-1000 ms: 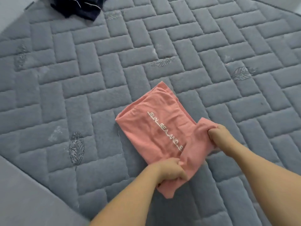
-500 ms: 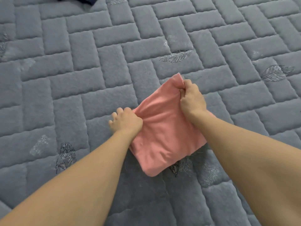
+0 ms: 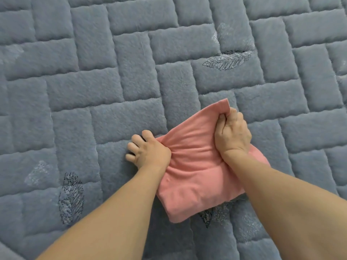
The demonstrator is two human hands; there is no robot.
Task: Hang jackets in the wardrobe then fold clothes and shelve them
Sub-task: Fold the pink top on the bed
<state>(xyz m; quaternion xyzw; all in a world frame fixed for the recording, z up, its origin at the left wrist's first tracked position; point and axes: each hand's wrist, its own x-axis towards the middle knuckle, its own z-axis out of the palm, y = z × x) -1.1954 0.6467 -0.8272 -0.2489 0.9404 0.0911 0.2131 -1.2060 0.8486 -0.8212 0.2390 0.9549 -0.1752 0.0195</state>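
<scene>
Soft even daylight, faint shadows, no glare, slight blur, wide-angle edge bending

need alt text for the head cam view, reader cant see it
Two bare hands grip the far edge of a folded pink garment lying on a grey quilted blanket: the left hand bunches its left corner and the right hand pinches the raised right corner. Embroidered leaf motifs dot the blanket.
</scene>
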